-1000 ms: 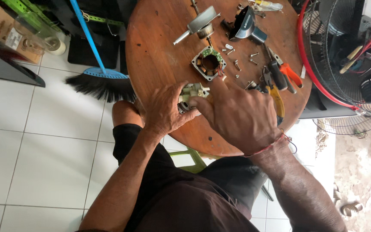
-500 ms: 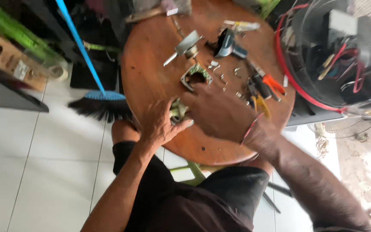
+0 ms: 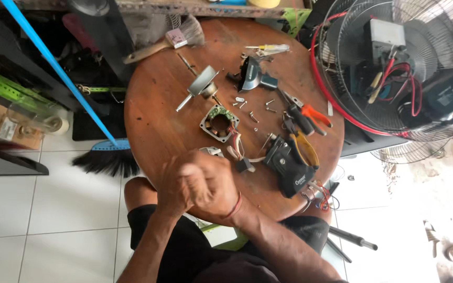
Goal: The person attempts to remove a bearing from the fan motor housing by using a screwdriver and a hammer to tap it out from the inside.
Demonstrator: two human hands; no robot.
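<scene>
Both hands, left hand [image 3: 176, 183] and right hand [image 3: 211, 191], clench a mostly hidden grey metal part [image 3: 212, 152].

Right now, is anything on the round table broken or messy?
Yes. A square metal motor frame lies opened up mid-table, its wires trailing loose, with small silver screws scattered beside it. Both hands are clasped together at the near edge.

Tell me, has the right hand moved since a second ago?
Yes. Against the square motor stator, the right hand has drawn back from beside the pliers to the near edge of the table, onto the left hand.
</scene>
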